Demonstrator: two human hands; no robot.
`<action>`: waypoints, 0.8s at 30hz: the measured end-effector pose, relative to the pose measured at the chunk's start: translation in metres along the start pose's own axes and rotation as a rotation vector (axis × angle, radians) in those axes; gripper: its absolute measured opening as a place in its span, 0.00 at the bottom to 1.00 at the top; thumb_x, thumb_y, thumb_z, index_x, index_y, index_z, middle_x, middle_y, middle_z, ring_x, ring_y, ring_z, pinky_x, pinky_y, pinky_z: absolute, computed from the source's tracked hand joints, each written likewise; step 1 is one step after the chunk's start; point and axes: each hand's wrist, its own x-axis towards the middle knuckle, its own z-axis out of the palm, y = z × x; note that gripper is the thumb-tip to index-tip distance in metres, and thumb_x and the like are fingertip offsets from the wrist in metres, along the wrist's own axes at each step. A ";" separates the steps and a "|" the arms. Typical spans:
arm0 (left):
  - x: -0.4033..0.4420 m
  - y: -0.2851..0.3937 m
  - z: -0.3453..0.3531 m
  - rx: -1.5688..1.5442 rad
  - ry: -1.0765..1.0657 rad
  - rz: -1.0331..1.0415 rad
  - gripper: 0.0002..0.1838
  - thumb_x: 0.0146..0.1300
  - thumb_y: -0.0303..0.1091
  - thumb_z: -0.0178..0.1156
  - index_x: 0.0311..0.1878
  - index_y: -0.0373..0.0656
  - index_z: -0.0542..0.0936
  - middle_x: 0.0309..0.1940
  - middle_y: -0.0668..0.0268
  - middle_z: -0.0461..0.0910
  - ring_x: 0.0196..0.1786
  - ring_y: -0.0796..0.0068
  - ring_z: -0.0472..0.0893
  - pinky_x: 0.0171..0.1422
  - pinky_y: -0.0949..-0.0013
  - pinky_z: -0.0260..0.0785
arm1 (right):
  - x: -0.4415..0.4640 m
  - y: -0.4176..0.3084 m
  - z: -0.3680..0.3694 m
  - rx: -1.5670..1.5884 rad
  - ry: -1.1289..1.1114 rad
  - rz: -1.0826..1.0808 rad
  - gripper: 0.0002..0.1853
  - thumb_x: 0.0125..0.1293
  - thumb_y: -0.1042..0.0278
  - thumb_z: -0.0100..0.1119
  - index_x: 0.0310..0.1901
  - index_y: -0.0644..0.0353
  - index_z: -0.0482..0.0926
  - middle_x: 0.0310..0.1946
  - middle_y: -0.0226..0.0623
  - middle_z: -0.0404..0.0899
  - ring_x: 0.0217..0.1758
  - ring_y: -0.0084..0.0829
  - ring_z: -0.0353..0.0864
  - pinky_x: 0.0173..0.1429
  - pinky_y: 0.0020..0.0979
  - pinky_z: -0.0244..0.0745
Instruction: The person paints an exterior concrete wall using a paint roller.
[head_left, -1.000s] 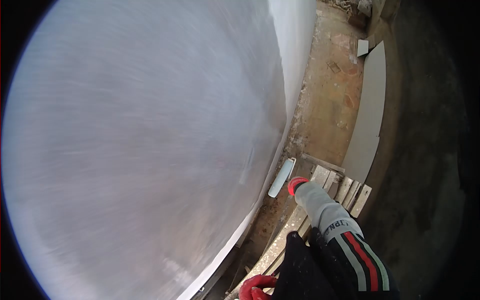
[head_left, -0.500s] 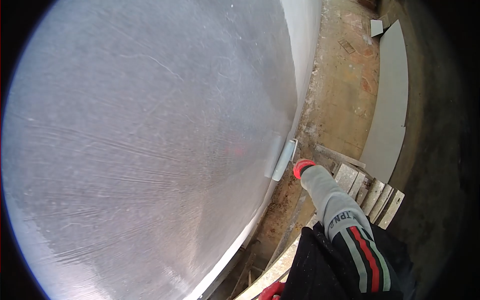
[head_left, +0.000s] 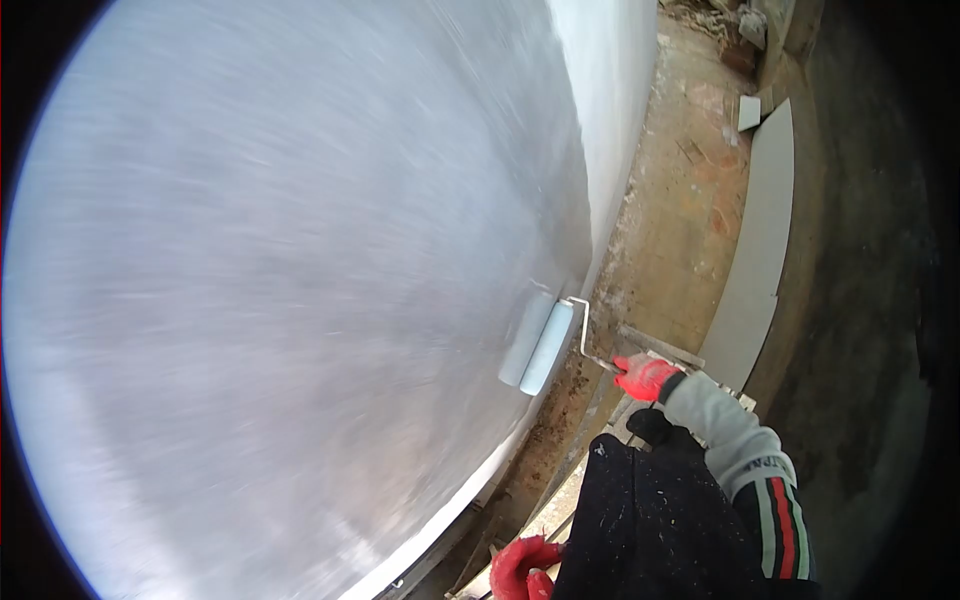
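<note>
My right hand (head_left: 645, 377), in a red glove, is closed round the handle of a paint roller (head_left: 547, 350). The roller's pale blue sleeve lies against the lower part of a large grey wall (head_left: 330, 270), near its bottom edge. A pale likeness of the sleeve shows on the wall's sheen beside it. Low in the view is my left hand (head_left: 522, 568), also red-gloved and partly cut off by the frame edge. Its fingers are loosely curved and apart, with nothing visible between them, beside my dark-clothed leg (head_left: 640, 510).
A white band (head_left: 600, 90) borders the wall's grey area. Wooden planks (head_left: 660, 345) lie under and beside me, above a dirty floor (head_left: 690, 190). A long pale board (head_left: 755, 250) lies along the right, with rubble (head_left: 715, 20) at the far end.
My right hand has drawn back down and right, and the roller has shifted slightly down and left along the wall. The view has tilted, and more of my left hand shows.
</note>
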 end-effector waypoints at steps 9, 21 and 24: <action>-0.035 0.226 -0.050 0.157 -0.003 0.422 0.13 0.68 0.29 0.50 0.52 0.34 0.74 0.39 0.56 0.77 0.43 0.62 0.76 0.51 0.62 0.67 | -0.261 -0.094 -0.113 0.159 0.261 -0.419 0.25 0.62 0.57 0.57 0.60 0.56 0.73 0.42 0.55 0.79 0.47 0.53 0.79 0.49 0.43 0.74; -0.104 0.366 -0.104 0.090 0.067 0.834 0.11 0.69 0.27 0.49 0.52 0.36 0.73 0.43 0.54 0.76 0.45 0.57 0.75 0.51 0.61 0.68 | -0.473 -0.275 -0.235 0.152 0.612 -0.851 0.24 0.60 0.70 0.61 0.61 0.53 0.73 0.36 0.54 0.82 0.38 0.53 0.83 0.40 0.40 0.77; -0.111 0.386 -0.115 0.037 0.087 0.861 0.12 0.68 0.29 0.53 0.53 0.37 0.73 0.45 0.54 0.77 0.46 0.55 0.77 0.53 0.59 0.69 | -0.518 -0.322 -0.257 0.164 0.562 -1.016 0.26 0.62 0.73 0.57 0.64 0.53 0.69 0.38 0.53 0.81 0.38 0.51 0.83 0.41 0.37 0.77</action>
